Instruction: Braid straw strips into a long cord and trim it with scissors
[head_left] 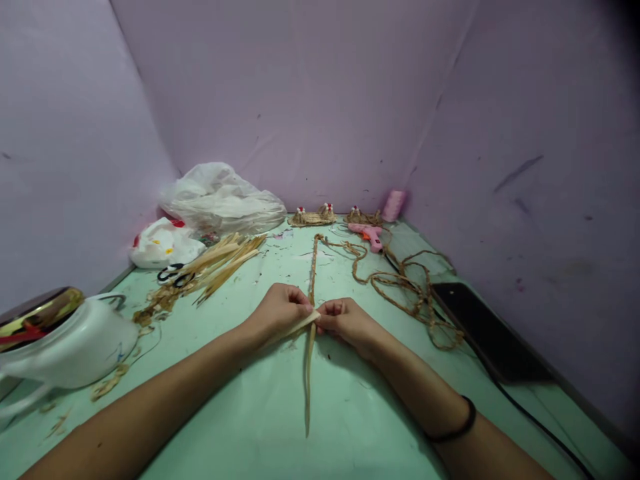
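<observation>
Both my hands meet at the middle of the green table, at the near end of a braided fibre cord [313, 270]. My left hand [284, 308] pinches a pale flat strip of dried leaf [303, 325] that slants down to the left. From the other side my right hand [350, 321] closes its fingertips on the same strip, near its upper end. Below my fingers a narrow loose strand [309, 387] hangs toward me along the table. Beyond my hands the braid runs straight away and bends right into a long loose cord [400, 293]. My fingertips hide the join.
Dried leaf strips [227, 263] and scissors [173, 272] lie left, before plastic bags [220, 197]. A white pitcher-like container [85, 347] stands near left. A pink glue gun [369, 235], thread spool [394, 205] and woven pieces [313, 219] sit at the back. A phone [487, 330] lies right.
</observation>
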Motion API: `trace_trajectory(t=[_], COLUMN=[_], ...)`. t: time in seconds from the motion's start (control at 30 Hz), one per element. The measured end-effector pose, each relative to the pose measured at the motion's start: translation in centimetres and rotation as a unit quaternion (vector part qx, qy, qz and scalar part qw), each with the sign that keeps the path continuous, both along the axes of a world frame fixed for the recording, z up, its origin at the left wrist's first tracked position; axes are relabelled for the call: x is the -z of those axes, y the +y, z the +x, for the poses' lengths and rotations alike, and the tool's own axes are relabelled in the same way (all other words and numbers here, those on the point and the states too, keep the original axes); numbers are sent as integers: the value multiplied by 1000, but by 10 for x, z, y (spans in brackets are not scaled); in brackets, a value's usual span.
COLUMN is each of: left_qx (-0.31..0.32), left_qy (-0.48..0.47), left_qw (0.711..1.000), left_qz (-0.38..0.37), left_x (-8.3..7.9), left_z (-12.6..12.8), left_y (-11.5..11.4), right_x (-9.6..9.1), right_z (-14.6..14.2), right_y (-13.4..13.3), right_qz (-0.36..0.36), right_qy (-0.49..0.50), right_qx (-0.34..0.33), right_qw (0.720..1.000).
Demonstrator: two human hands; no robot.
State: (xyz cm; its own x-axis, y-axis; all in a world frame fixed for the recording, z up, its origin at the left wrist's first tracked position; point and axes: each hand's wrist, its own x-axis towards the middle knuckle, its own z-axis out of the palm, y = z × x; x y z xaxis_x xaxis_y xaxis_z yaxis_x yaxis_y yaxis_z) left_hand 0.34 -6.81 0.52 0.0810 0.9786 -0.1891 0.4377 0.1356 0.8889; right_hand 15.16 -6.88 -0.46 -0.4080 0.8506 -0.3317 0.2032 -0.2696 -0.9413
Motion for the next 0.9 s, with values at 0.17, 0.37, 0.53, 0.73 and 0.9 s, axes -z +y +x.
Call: trace_trajectory(t=[0.17,0.37,0.53,0.73,0.9], left_qx=[8,57,71,57,23], left_qy=[80,119,98,41,47], left_qw=[992,989,993,996,996], left_qz=[96,71,2,-50,-72], left_x=[2,1,-2,-8,-10], left_z=[-5,-9,-10,-6,-1], left_y=[-10,-15,-16,-17,-15], right_x=[-1,-1,0,-2,1], right_z=[1,0,0,-3,-5], right_y=[1,0,-1,-2,-4], right_qz=[-12,-5,-1,4,22], right_qy=[33,28,29,31,68], right_qx=[2,0,4,23,41], right_qw=[999,1000,1000,999,997])
